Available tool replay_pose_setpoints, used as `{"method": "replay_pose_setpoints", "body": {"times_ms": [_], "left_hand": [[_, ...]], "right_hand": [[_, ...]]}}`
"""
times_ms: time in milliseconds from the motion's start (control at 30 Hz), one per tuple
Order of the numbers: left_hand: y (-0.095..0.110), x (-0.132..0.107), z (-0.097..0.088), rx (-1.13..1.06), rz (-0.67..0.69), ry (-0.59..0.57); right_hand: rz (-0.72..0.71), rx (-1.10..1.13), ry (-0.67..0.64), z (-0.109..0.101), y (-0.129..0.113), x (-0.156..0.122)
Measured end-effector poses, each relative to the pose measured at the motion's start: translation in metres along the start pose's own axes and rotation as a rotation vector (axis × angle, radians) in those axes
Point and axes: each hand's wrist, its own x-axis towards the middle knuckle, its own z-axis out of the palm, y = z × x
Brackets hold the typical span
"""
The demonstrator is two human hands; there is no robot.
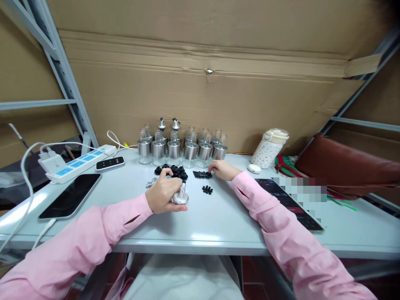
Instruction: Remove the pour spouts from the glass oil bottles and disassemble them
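My left hand (pixel 164 192) is closed round a silver metal pourer cap (pixel 181 196) resting on the grey table (pixel 212 221). My right hand (pixel 221 170) reaches to a row of small black plugs (pixel 202 174), fingers pinched at its right end. A smaller cluster of black plugs (pixel 207 190) lies just in front. A pile of black round caps (pixel 172 171) sits behind my left hand. Another silver part (pixel 151 182) lies to its left. Both arms wear pink sleeves.
Several glass bottles with steel bands (pixel 183 148) stand in rows at the back, two with pourers fitted. A power strip (pixel 78 161), small black device (pixel 110 163) and phone (pixel 71 195) lie left. A white dotted flask (pixel 269 148), tablet (pixel 289 202) and brown bag (pixel 346 164) are right.
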Motion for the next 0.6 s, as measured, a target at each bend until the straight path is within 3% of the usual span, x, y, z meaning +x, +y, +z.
{"method": "replay_pose_setpoints", "body": {"times_ms": [467,533,600], "left_hand": [[0.0,0.0,-0.001,-0.04,-0.031,-0.021],[-0.001,0.0,0.0,-0.045,-0.038,-0.01],[-0.002,-0.001,0.001,-0.04,-0.046,-0.002]], "right_hand": [[-0.026,0.053,0.067,0.003,0.0,0.0],[-0.063,0.064,0.135,-0.001,-0.007,-0.002],[-0.161,0.085,0.287,-0.007,-0.02,-0.007]]}}
